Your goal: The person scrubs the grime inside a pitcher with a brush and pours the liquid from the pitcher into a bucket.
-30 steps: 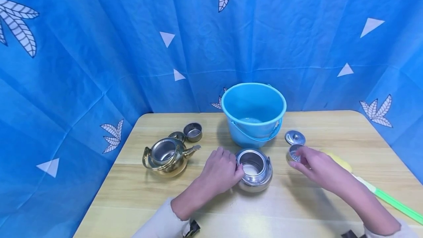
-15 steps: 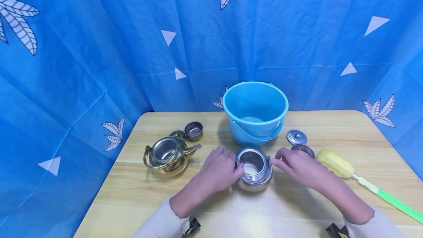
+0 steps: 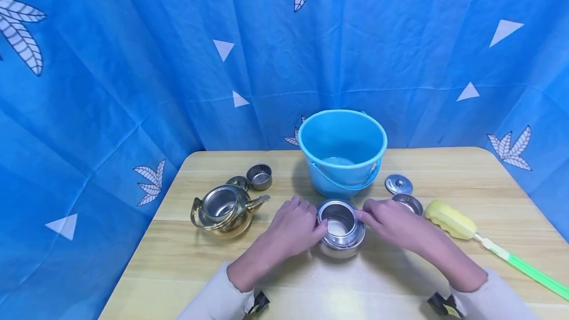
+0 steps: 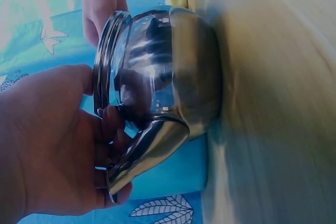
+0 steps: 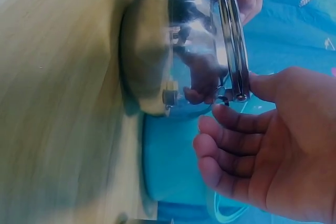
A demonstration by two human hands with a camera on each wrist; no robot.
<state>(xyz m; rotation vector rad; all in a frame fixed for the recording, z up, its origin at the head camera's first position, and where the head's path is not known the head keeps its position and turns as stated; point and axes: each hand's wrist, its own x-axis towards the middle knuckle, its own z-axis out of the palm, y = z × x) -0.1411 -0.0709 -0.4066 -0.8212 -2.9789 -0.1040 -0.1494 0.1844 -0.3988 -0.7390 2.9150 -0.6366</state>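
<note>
A small silver teapot [image 3: 342, 248] stands lidless on the table, its inside visible from above. My left hand [image 3: 295, 228] grips its left side; in the left wrist view the fingers curl round the spout [image 4: 149, 148] and the thumb is at the rim. On the opposite side, my right hand [image 3: 393, 221] holds the pot near the rim. The right wrist view has the thumb [image 5: 265, 86] against the handle, which lies folded down by the rim, and the index fingertip just below the handle's hinge. Beyond the right hand sit a perforated strainer cup [image 3: 415, 205] and a silver lid [image 3: 398, 184].
A light-blue bucket [image 3: 333, 186] stands directly behind the silver teapot. To the left are a gold teapot [image 3: 231, 223], a strainer cup [image 3: 259, 179] and a small lid [image 3: 238, 181]. A yellow sponge brush [image 3: 451, 220] with a green handle lies right. Blue curtain [image 3: 284, 63] hangs behind the table [image 3: 178, 260].
My right hand has left the strainer cup, moved left and taken hold of the silver teapot's right side. The left hand stays at the teapot's left side.
</note>
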